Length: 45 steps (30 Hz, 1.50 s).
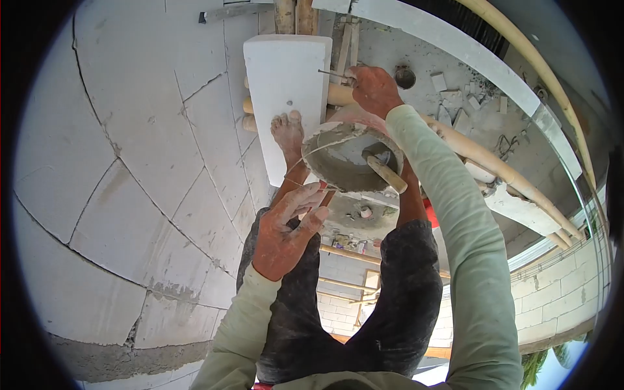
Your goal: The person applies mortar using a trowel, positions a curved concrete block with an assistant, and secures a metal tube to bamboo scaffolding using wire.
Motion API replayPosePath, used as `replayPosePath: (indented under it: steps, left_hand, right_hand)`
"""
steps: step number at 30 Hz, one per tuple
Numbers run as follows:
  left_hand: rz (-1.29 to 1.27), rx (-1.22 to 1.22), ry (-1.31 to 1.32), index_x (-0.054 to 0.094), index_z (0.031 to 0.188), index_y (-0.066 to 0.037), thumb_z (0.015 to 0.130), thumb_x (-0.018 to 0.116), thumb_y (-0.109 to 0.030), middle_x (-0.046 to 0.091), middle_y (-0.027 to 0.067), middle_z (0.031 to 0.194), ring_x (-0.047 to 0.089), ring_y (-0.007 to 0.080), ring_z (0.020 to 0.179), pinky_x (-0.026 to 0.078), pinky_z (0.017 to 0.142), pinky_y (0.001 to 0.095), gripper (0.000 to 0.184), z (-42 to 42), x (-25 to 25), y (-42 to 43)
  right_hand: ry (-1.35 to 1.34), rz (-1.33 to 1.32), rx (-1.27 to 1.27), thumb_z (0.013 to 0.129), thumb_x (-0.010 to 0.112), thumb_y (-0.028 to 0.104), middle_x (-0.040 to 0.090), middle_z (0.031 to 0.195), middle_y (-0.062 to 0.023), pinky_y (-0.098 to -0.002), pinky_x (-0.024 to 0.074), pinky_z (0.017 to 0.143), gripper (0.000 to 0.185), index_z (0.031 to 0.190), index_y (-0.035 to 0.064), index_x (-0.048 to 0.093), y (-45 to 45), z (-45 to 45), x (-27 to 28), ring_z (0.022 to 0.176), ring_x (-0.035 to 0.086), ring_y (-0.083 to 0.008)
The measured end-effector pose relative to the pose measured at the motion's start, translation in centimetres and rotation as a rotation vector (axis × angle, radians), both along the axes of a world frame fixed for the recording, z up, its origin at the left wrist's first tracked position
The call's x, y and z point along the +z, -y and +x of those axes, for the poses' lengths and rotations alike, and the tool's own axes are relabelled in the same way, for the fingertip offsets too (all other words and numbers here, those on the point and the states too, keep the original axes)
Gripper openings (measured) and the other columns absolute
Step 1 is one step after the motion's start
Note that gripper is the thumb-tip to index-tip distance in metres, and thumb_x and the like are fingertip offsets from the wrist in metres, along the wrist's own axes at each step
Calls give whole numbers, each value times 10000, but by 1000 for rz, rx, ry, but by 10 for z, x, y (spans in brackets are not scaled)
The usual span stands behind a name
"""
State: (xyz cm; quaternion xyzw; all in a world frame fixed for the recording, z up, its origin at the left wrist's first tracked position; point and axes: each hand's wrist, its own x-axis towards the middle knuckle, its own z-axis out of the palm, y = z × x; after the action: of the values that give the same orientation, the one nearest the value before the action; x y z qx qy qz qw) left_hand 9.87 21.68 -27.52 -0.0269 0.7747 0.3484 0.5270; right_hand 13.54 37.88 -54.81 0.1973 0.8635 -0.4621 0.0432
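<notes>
A bucket with grey mortar inside stands between my legs, and a trowel with a wooden handle leans in it. My right hand is closed on a thin metal rod above the far side of the bucket. My left hand is at the near left of the bucket, fingers curled near its thin wire handle; whether they grip anything is unclear. A white block lies under my bare foot.
A wall of large pale blocks rises on the left. Bamboo poles run along the right. Far below is a floor with broken block pieces. A long pale beam curves across the upper right.
</notes>
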Motion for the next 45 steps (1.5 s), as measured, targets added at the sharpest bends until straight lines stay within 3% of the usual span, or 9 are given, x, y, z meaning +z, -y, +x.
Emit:
replayPosePath:
  steps: [5, 15, 17, 20, 22, 24, 28, 34, 45]
  left_hand:
    - [45, 373, 76, 509, 1273, 18, 906, 641, -161, 607, 193, 1171, 610, 230, 1072, 488, 921, 329, 429, -22, 3, 13]
    - [90, 243, -67, 509, 1266, 16, 916, 620, -230, 622, 237, 1115, 635, 272, 1027, 509, 873, 347, 442, -17, -14, 26]
    - [76, 283, -44, 515, 1257, 15, 913, 621, -236, 628, 240, 1104, 638, 279, 1022, 508, 872, 352, 438, -17, -15, 25]
    - [84, 293, -45, 518, 1252, 19, 906, 620, -184, 627, 190, 1099, 631, 231, 1003, 506, 861, 315, 413, -20, -15, 22]
    - [83, 270, -56, 516, 1252, 24, 904, 614, -136, 622, 141, 1101, 624, 182, 985, 506, 848, 276, 396, -17, -16, 22]
    - [113, 314, -1, 505, 1263, 16, 906, 626, -207, 625, 242, 1100, 636, 281, 1016, 503, 880, 348, 438, -12, -16, 26]
    - [87, 348, 72, 502, 1267, 15, 909, 621, -223, 620, 245, 1107, 636, 285, 1016, 500, 880, 349, 447, 2, -12, 31]
    - [161, 317, 73, 489, 1289, 14, 911, 610, -136, 618, 200, 1136, 627, 206, 1025, 506, 877, 299, 424, -3, -4, 32]
    - [187, 339, 1, 514, 1253, 40, 890, 643, -141, 637, 208, 1108, 639, 251, 1030, 495, 906, 336, 426, -36, 11, 40]
  right_hand:
    - [168, -176, -75, 777, 508, 29, 663, 841, -191, -386, 496, 758, 248, 986, -11, 636, 20, 14, -7, 839, 634, -359]
    - [290, -559, -160, 857, 496, 69, 595, 760, -47, -281, 459, 609, 164, 927, -20, 614, -12, -51, 52, 660, 548, -128]
    - [300, -617, -202, 825, 523, 94, 621, 694, -121, -337, 480, 643, 184, 891, -48, 622, -8, -65, 76, 631, 601, -199]
    - [347, -650, -235, 836, 513, 100, 598, 670, -91, -319, 473, 625, 175, 861, -37, 621, -13, -78, 103, 618, 596, -177]
    - [321, -615, -229, 839, 517, 107, 610, 678, -88, -325, 476, 626, 173, 846, -26, 628, -26, -76, 89, 622, 598, -174]
    - [348, -455, -253, 841, 518, 113, 620, 681, -100, -332, 482, 637, 169, 844, -7, 638, -46, -69, 65, 630, 606, -189]
    - [279, -98, -203, 830, 511, 99, 644, 702, -123, -334, 491, 670, 167, 865, 23, 655, -90, -58, 13, 676, 634, -224]
    - [397, -217, -246, 820, 521, 108, 651, 692, -94, -309, 498, 636, 167, 854, 20, 659, -85, -65, -6, 601, 615, -175]
    - [327, 12, -2, 795, 554, 142, 657, 902, -273, -463, 485, 828, 219, 920, 3, 666, -38, -179, -67, 904, 624, -438]
